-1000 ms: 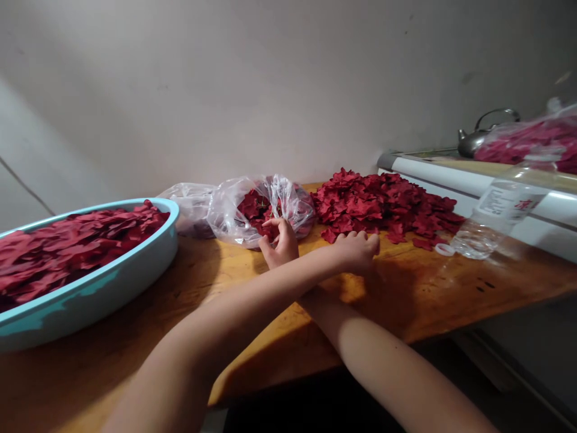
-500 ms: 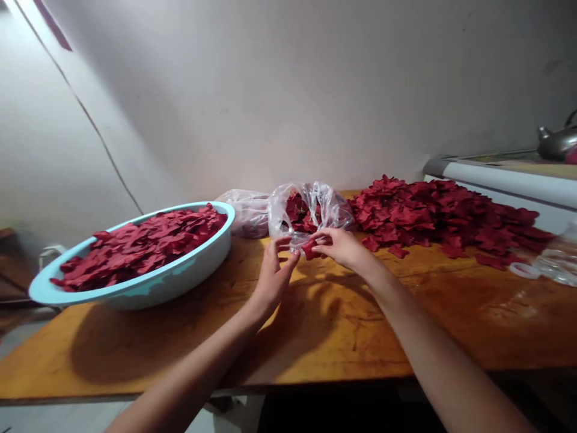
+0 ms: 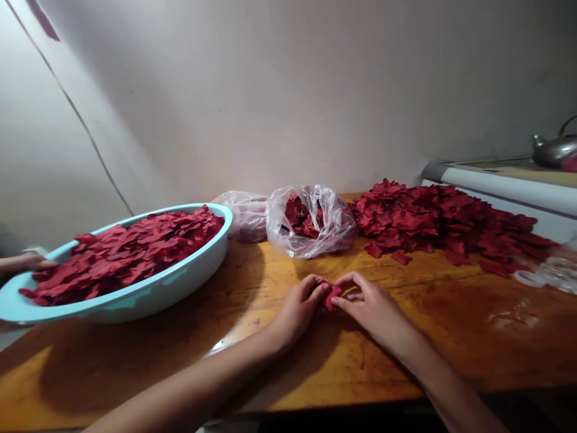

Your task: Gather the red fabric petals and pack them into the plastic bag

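Note:
Just above the table, my left hand (image 3: 306, 304) and my right hand (image 3: 367, 304) meet, both closed in a pinch on one small dark-red flower petal piece (image 3: 332, 297). It looks like cloth, partly covered by my fingertips. Right behind them lies a clear plastic bag (image 3: 333, 237), its mouth facing me, with red flower pieces (image 3: 306, 222) and some thin greenish strands inside. To the left stands a pale blue oval basin (image 3: 180, 279) heaped with flat red petal pieces (image 3: 144, 246).
Another person's hand (image 3: 33, 263) is at the basin's left end. A second plastic bag (image 3: 246, 213) lies by the wall. A big pile of red petal pieces (image 3: 433, 219) covers the table's (image 3: 406, 373) back right, near clear plastic (image 3: 561, 273) and a white ring (image 3: 528, 278).
Both hands came back from the bag toward me, and my left hand has joined the right on the petal piece. Another person's hand appeared at the basin, which sits further left in view.

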Demonstrator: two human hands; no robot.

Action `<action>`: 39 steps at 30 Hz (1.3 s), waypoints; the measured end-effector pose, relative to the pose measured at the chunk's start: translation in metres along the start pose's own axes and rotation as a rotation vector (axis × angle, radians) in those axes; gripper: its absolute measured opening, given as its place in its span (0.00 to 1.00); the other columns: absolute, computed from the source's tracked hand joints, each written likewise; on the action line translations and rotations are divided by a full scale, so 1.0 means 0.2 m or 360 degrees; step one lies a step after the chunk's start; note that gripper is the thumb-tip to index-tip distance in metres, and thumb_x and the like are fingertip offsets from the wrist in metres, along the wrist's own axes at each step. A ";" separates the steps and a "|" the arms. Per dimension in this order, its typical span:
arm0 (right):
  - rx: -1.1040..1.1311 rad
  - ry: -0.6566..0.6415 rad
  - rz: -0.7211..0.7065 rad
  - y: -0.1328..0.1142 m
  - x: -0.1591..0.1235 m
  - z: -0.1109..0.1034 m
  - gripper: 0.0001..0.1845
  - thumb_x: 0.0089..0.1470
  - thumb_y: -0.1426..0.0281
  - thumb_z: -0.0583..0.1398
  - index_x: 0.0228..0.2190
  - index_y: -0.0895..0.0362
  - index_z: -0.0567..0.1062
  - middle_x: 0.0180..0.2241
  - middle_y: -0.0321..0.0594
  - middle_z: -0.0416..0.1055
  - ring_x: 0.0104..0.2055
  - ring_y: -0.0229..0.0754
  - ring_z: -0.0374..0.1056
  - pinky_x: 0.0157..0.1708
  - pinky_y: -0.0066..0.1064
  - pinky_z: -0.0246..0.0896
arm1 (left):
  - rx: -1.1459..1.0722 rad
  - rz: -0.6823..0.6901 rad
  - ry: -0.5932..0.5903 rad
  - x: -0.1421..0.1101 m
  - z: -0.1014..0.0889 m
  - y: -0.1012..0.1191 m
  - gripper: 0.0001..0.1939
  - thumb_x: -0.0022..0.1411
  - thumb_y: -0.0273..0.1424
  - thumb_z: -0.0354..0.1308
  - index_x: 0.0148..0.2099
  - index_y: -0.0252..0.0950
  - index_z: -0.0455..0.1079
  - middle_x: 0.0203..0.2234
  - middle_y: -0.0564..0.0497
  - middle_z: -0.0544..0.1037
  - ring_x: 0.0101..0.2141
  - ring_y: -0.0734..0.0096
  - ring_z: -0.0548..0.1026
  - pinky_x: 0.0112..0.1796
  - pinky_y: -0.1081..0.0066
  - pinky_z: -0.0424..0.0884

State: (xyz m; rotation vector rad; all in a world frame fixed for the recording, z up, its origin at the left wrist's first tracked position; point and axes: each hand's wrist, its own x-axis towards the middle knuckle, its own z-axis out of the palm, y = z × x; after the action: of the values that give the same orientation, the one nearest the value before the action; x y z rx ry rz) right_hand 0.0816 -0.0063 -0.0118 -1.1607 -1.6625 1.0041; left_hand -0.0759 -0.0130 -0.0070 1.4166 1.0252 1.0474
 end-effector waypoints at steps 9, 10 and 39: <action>0.0042 -0.0054 0.0094 0.03 -0.11 0.02 0.07 0.52 0.65 0.58 0.32 0.55 0.68 0.31 0.40 0.75 0.31 0.42 0.74 0.30 0.31 0.71 | 0.0329 -0.0099 -0.0108 -0.02 0.00 0.01 0.16 0.61 0.41 0.51 0.26 0.35 0.62 0.17 0.56 0.70 0.19 0.76 0.66 0.24 0.76 0.59; 0.0053 -0.0046 0.0097 0.03 -0.11 0.02 0.07 0.52 0.64 0.58 0.31 0.55 0.69 0.30 0.39 0.75 0.30 0.41 0.74 0.30 0.31 0.71 | 0.0261 -0.0129 -0.0120 -0.02 0.00 0.00 0.17 0.60 0.42 0.51 0.26 0.35 0.60 0.16 0.57 0.69 0.18 0.76 0.65 0.23 0.76 0.59; -0.0436 0.0268 -0.0080 0.00 -0.12 -0.03 0.09 0.52 0.63 0.58 0.24 0.51 0.73 0.27 0.39 0.75 0.31 0.44 0.70 0.30 0.32 0.65 | 0.0216 -0.0141 -0.0305 -0.06 -0.02 0.08 0.13 0.60 0.40 0.53 0.35 0.35 0.69 0.19 0.56 0.70 0.22 0.75 0.67 0.26 0.77 0.61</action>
State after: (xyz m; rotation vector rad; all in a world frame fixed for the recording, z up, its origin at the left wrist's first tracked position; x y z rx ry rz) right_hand 0.0922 -0.0290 -0.0150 -1.3351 -1.7198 0.6413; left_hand -0.0818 -0.0256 0.0075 1.5343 1.0235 0.7739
